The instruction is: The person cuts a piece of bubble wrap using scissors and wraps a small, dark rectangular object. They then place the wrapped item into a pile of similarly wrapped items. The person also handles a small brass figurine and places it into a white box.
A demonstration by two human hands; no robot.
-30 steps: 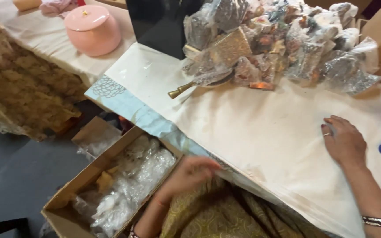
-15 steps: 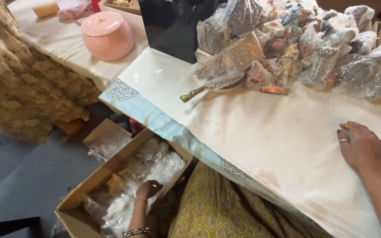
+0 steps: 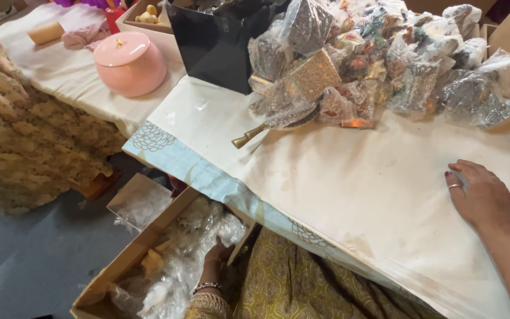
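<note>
Since the earlier frame our left hand [image 3: 216, 254] has sunk further into the cardboard box [image 3: 126, 260] at lower left, fingers curled into the crinkled clear plastic bags [image 3: 190, 248], though whether they grip one we cannot tell because the wrap hides the fingertips. Our right hand [image 3: 482, 198] rests flat at right on the cream cloth surface [image 3: 337, 177], fingers spread and holding nothing, seemingly to brace our lean. Wrapped items [image 3: 373, 65] are heaped at upper right, contents hard to make out, beside a small brass piece [image 3: 249, 137].
</note>
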